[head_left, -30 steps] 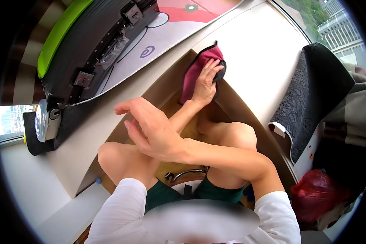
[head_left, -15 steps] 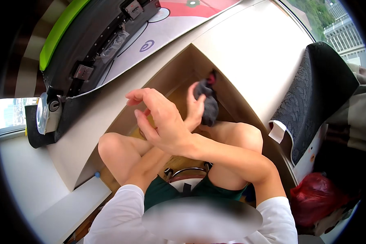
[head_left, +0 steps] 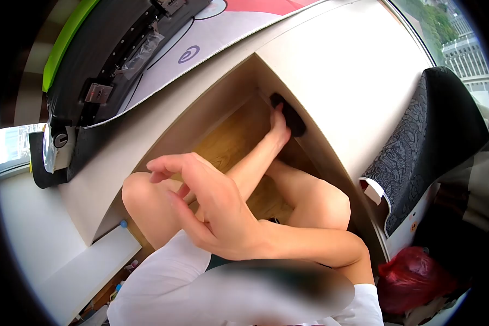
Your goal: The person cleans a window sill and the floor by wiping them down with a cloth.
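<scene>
My arms are crossed. My left hand (head_left: 280, 129) reaches far into the recess and grips a dark grey cloth (head_left: 293, 118), which lies up against the right inner wall (head_left: 312, 133). The cloth looks bunched and nearly black in the shade, and part of it is hidden by my fingers. Nearer to me, my right hand (head_left: 214, 209) hovers over my left forearm with its fingers curved and apart. Nothing shows in it.
A pale ledge (head_left: 342, 60) surrounds the recess, with a wooden floor (head_left: 220, 142) below. To the left lies an open black case with a green rim (head_left: 65, 43). At right are a black patterned cushion (head_left: 402, 146) and a red plastic bag (head_left: 415, 277).
My left hand has moved deeper into the recess and right, taking the cloth from above my knee to the wall. My right hand has come slightly down and closer to me.
</scene>
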Motion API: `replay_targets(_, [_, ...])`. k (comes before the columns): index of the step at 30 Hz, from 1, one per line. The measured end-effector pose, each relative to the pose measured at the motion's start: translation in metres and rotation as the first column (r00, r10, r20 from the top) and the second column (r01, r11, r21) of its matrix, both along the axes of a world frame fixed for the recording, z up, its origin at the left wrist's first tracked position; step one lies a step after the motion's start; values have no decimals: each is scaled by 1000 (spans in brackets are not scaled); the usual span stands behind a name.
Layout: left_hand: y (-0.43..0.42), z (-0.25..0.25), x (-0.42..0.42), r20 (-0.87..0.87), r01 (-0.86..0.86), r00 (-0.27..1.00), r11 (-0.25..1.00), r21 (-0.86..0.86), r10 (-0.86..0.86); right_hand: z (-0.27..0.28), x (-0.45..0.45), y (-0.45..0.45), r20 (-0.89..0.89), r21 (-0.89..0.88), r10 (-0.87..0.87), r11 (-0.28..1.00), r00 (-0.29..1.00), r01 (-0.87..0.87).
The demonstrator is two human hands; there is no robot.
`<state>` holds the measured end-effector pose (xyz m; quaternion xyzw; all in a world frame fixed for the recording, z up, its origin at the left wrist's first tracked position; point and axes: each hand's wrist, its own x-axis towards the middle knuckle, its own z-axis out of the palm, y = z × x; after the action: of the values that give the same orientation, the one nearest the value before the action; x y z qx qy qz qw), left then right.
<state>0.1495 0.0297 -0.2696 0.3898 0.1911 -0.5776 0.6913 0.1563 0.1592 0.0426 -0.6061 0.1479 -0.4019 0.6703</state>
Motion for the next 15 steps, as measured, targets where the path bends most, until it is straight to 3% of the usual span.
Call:
replay_targets(3, [28, -60, -32, -336, 54, 942, 992, 115, -12, -4, -4, -4, -24, -34, 28, 999, 999, -29])
replay_targets(8, [31, -93, -27, -467, 80, 884, 984, 162, 5, -9, -12, -14, -83, 103, 59, 993, 995, -50])
replay_targets(12, [9, -108, 15, -400, 74, 916, 986, 150, -7, -7, -15, -16, -81, 174, 103, 981, 991, -88])
replay_targets(15, [-15, -106, 68, -77, 120, 991, 985, 123, -111, -8, -15, -12, -59, 159, 93, 984, 994, -83])
